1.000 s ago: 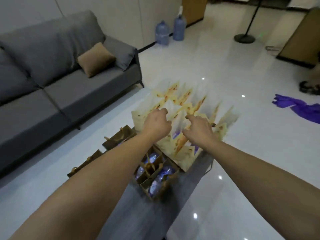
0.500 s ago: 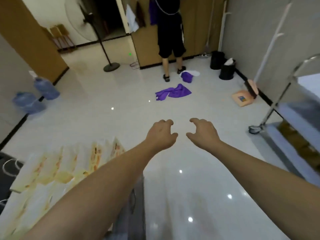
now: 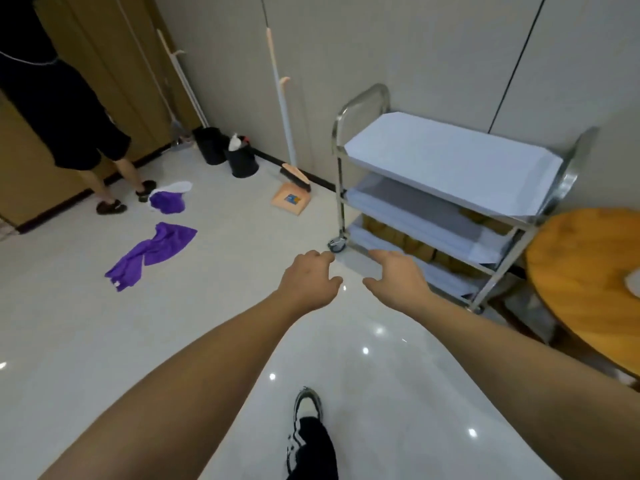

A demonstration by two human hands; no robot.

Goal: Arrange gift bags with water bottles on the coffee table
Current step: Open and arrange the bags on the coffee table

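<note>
My left hand [image 3: 310,280] and my right hand [image 3: 398,277] are stretched out in front of me over the white floor, both holding nothing, fingers loosely curled. Ahead at the right stands a steel three-shelf cart [image 3: 450,188]; its lower shelves hold brown gift bags [image 3: 415,244], partly hidden by the shelves above. The coffee table and the bags on it are out of view.
A round wooden table [image 3: 588,282] is at the right edge. Purple cloths [image 3: 152,252] lie on the floor at the left, near a person [image 3: 69,109] standing by wooden doors. Black bins [image 3: 225,154], a dustpan and a broom stand by the wall. My shoe [image 3: 306,410] steps forward.
I have let go of the gift bags on the coffee table and turned right; the sofa and table have left the view and the cart has come in. Both hands stay held out, holding nothing.
</note>
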